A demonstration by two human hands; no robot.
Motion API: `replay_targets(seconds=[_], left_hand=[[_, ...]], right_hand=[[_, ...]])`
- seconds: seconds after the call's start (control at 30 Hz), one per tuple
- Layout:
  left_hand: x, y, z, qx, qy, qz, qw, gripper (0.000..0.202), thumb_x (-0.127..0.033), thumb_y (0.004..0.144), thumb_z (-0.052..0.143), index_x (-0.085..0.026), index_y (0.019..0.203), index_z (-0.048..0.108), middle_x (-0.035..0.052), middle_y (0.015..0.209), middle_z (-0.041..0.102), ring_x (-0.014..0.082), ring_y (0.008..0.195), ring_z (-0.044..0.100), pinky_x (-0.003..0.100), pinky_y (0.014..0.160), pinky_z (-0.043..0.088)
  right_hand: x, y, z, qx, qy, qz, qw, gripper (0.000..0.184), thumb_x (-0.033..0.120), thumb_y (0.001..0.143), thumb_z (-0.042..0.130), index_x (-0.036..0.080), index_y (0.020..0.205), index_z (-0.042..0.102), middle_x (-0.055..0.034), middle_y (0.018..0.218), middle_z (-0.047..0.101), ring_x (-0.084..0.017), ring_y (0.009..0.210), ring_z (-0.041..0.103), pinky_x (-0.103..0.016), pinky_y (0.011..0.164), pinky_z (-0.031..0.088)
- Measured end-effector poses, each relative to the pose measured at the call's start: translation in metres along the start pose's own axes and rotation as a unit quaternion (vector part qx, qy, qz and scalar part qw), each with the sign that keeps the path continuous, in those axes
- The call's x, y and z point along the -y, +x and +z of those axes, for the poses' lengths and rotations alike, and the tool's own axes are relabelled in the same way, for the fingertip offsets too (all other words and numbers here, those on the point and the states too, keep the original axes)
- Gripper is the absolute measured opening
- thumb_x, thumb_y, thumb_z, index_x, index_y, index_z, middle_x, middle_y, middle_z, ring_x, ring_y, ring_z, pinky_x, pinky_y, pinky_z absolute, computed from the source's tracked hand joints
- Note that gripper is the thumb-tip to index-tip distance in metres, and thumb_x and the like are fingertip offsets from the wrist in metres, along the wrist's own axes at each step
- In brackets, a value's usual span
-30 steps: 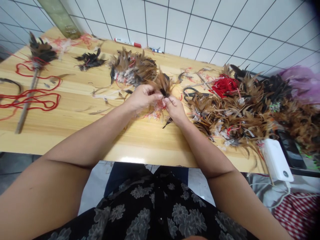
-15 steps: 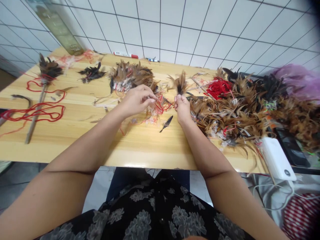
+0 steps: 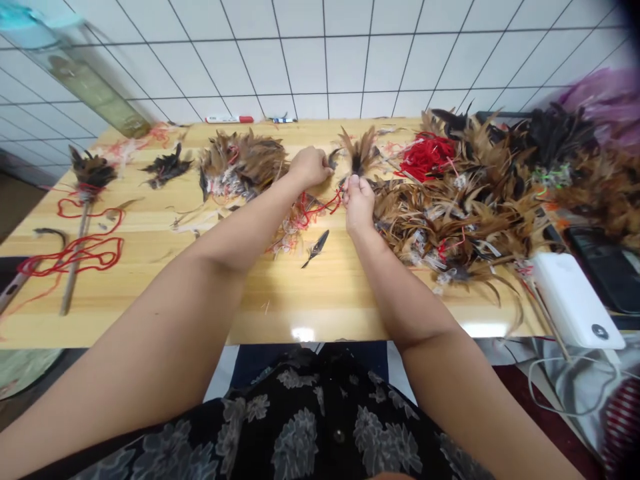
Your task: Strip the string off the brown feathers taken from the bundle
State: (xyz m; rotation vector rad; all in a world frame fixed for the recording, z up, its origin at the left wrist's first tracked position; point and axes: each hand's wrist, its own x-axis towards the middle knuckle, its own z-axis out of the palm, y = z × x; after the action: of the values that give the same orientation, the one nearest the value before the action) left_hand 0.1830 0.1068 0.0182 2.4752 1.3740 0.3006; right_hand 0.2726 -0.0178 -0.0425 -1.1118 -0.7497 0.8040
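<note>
Right now the right hand (image 3: 358, 200) pinches a small tuft of brown feathers (image 3: 361, 152) w/ tangled red thread (image 3: 320, 203) over the wooden table (image 3: 280, 293); left hand (image 3: 311, 167) closed, fisted just beside it, contents unclear.

Both bare forearms stretch forward and converge, the left hand (image 3: 311, 167) curled in a loose fist with knuckles up, the right hand (image 3: 358, 201) just beside it, fingers (image 3: 351, 183) pinched together.
</note>
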Motion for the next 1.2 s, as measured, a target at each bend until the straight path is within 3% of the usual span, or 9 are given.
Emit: replay_targets(seconds=[0.1, 0.2, 0.37, 0.5, 0.6, 0.7, 0.8, 0.93, 1.2], left_hand=[[0.003, 0.002, 0.0, -0.004, -0.013, -0.002, 1.0, 0.011, -0.012, 0.09, 0.077, -0.016, 0.099, 0.081, 0.0125, 0.111, 0.082, 0.0337, 0.116, 0.074, 0.042, 0.112, 0.055], [0.014, -0.008, -0.015, -0.01, -0.065, 0.012, 0.998, 0.012, -0.011, 0.085, 0.077, -0.019, 0.096, 0.077, 0.0106, 0.105, 0.082, 0.0312, 0.106, 0.074, 0.041, 0.107, 0.056], [0.029, -0.055, -0.055, -0.005, -0.071, 0.084, 0.994, 0.012, -0.015, 0.084, 0.077, -0.021, 0.094, 0.079, 0.0062, 0.092, 0.081, 0.0275, 0.092, 0.074, 0.037, 0.094, 0.055], [0.03, -0.092, -0.073, 0.014, -0.032, 0.118, 0.992, 0.015, -0.018, 0.088, 0.075, -0.022, 0.099, 0.084, 0.0065, 0.092, 0.082, 0.0292, 0.093, 0.077, 0.039, 0.095, 0.057], [0.03, -0.107, -0.074, 0.018, 0.009, 0.149, 0.989, 0.02, -0.019, 0.088, 0.071, -0.022, 0.102, 0.086, 0.0076, 0.095, 0.083, 0.0328, 0.103, 0.08, 0.042, 0.101, 0.058], [0.033, -0.114, -0.07, 0.006, 0.044, 0.178, 0.983, 0.022, -0.02, 0.09, 0.067, -0.022, 0.102, 0.086, 0.0102, 0.099, 0.083, 0.0366, 0.113, 0.08, 0.046, 0.105, 0.06], [0.036, -0.117, -0.062, -0.016, 0.048, 0.18, 0.982, 0.02, -0.023, 0.095, 0.066, -0.023, 0.102, 0.084, 0.0135, 0.101, 0.082, 0.0397, 0.121, 0.077, 0.05, 0.11, 0.059], [0.035, -0.119, -0.055, -0.033, 0.005, 0.154, 0.987, 0.007, -0.024, 0.098, 0.072, -0.024, 0.096, 0.079, 0.0149, 0.1, 0.078, 0.0431, 0.129, 0.072, 0.056, 0.121, 0.052], [0.02, -0.124, -0.055, -0.033, -0.105, 0.128, 0.986, 0.021, -0.022, 0.092, 0.082, -0.027, 0.083, 0.065, 0.0166, 0.097, 0.07, 0.0502, 0.147, 0.057, 0.061, 0.123, 0.048]], right_hand=[[-0.004, 0.003, 0.001, -0.012, -0.038, -0.027, 0.999, 0.071, 0.093, 0.099, 0.069, 0.029, 0.078, 0.045, 0.0076, 0.068, 0.041, -0.013, 0.068, 0.048, -0.026, 0.067, 0.043], [-0.012, 0.007, 0.002, -0.02, -0.064, -0.05, 0.996, 0.071, 0.095, 0.102, 0.061, 0.029, 0.079, 0.05, 0.0046, 0.072, 0.048, -0.016, 0.077, 0.056, -0.029, 0.077, 0.05], [-0.025, 0.014, 0.001, -0.033, -0.11, -0.066, 0.991, 0.07, 0.09, 0.108, 0.055, 0.027, 0.078, 0.059, 0.0021, 0.076, 0.059, -0.018, 0.085, 0.063, -0.033, 0.09, 0.055], [-0.027, 0.015, -0.001, -0.009, -0.169, -0.098, 0.981, 0.06, 0.073, 0.114, 0.06, 0.025, 0.078, 0.065, 0.0005, 0.082, 0.067, -0.019, 0.093, 0.069, -0.034, 0.098, 0.056], [-0.028, 0.014, -0.001, 0.022, -0.215, -0.116, 0.97, 0.044, 0.048, 0.116, 0.067, 0.024, 0.079, 0.069, -0.0007, 0.086, 0.071, -0.021, 0.098, 0.071, -0.035, 0.103, 0.056], [-0.032, 0.014, 0.001, 0.054, -0.266, -0.125, 0.954, 0.039, 0.037, 0.114, 0.071, 0.024, 0.078, 0.068, -0.0006, 0.086, 0.07, -0.021, 0.098, 0.07, -0.035, 0.103, 0.056], [-0.036, 0.014, 0.004, 0.07, -0.3, -0.121, 0.944, 0.043, 0.033, 0.112, 0.075, 0.024, 0.072, 0.06, 0.0008, 0.08, 0.062, -0.021, 0.094, 0.064, -0.037, 0.106, 0.055], [-0.037, 0.012, 0.005, 0.074, -0.241, -0.097, 0.963, 0.049, 0.033, 0.109, 0.081, 0.024, 0.067, 0.056, 0.0014, 0.075, 0.052, -0.021, 0.093, 0.061, -0.039, 0.112, 0.056], [-0.034, 0.009, 0.002, 0.111, -0.195, -0.071, 0.972, 0.043, 0.04, 0.105, 0.087, 0.025, 0.07, 0.068, -0.001, 0.082, 0.06, -0.023, 0.097, 0.061, -0.044, 0.122, 0.057]])
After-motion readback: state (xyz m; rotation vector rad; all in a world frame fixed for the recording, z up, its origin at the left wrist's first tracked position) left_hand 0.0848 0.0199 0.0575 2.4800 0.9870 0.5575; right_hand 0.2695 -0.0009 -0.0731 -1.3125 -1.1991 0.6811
